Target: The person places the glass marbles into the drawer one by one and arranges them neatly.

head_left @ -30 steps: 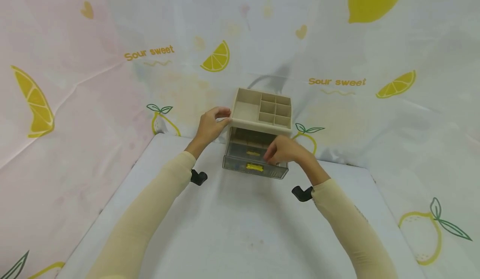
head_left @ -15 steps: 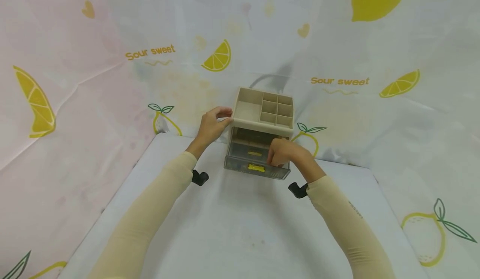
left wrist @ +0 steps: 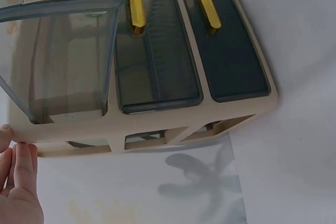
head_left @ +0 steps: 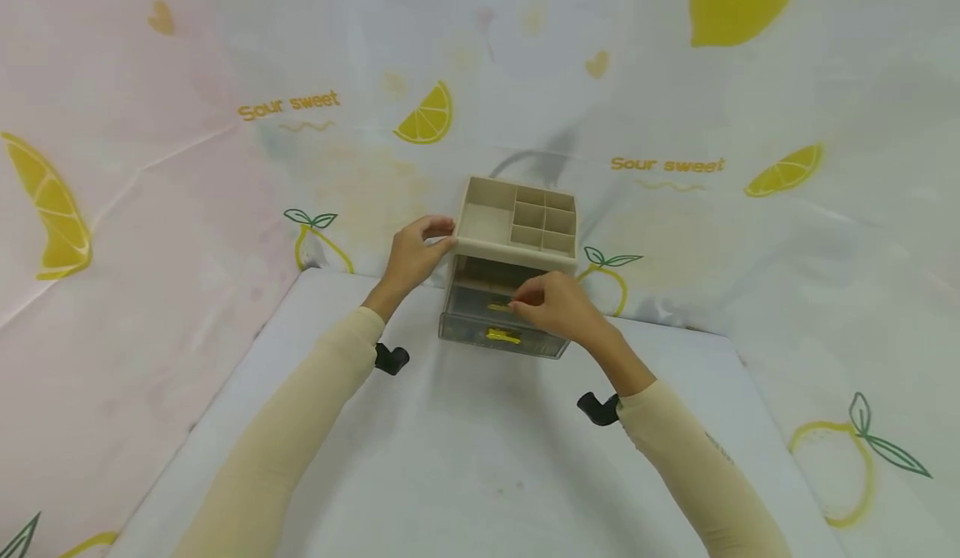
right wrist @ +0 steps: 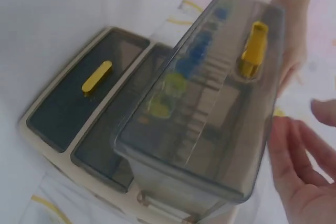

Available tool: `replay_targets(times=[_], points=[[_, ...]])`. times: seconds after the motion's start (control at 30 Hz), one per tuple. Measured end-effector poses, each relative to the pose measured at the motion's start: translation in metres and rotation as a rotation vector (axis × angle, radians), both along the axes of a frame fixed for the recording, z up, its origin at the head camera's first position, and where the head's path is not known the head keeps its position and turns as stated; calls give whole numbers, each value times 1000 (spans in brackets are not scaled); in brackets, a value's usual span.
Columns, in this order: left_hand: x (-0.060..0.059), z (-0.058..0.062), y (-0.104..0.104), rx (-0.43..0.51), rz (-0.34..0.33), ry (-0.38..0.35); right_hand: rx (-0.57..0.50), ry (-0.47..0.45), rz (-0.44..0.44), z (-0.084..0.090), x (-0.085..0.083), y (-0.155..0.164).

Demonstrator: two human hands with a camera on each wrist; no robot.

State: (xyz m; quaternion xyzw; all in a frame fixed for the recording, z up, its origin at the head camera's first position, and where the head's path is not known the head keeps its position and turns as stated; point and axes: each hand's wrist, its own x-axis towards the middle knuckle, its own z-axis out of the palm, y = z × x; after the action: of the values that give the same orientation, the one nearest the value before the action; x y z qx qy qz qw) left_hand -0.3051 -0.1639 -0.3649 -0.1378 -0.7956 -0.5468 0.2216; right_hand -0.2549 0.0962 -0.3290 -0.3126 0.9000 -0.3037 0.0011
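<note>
At the far edge of the table (head_left: 480, 458) stands the beige drawer organizer (head_left: 513, 233), and my left hand (head_left: 411, 256) grips its top left corner, fingers curled over the rim to brace it. The top drawer (head_left: 498, 325), smoky and see-through, sticks out toward me while the two drawers below sit flush. My right hand (head_left: 555, 308) is at that drawer's front by the yellow handle (head_left: 504, 336); the right wrist view shows its fingers (right wrist: 294, 166) spread and relaxed beside the drawer's end, clamped on nothing. To handle this drawer well, I judge I should keep the left hand firm so the organizer doesn't skid, and move the drawer straight along its rails, pressing centrally near the handle so it doesn't jam crooked. Small coloured things show through the drawer wall, too blurred to name.
</note>
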Motion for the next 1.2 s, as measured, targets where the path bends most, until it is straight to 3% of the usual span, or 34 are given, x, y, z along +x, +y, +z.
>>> replay_targets(times=[0.1, 0.2, 0.27, 0.4, 0.57, 0.73, 0.9, 1.2], points=[[1, -1, -2, 2, -6, -7, -242, 18, 0, -1, 13, -2], [1, -2, -3, -8, -8, -21, -398, -91, 41, -7, 28, -4], [1, -3, -5, -13, -2, -26, -433, -238, 96, -14, 38, -6], [1, -4, -7, -7, 20, -14, -385, -578, 158, -34, 52, -12], [0, -7, -8, 4, 27, 0, -422, -812, 81, -62, 60, -20], [2, -9, -6, 10, 19, 10, -615, -873, -18, -82, 62, -28], [4, -9, -6, 34, -8, 28, -797, -908, -80, -87, 62, -33], [-2, -4, -5, 43, -10, 59, -918, -925, -96, -80, 50, -40]])
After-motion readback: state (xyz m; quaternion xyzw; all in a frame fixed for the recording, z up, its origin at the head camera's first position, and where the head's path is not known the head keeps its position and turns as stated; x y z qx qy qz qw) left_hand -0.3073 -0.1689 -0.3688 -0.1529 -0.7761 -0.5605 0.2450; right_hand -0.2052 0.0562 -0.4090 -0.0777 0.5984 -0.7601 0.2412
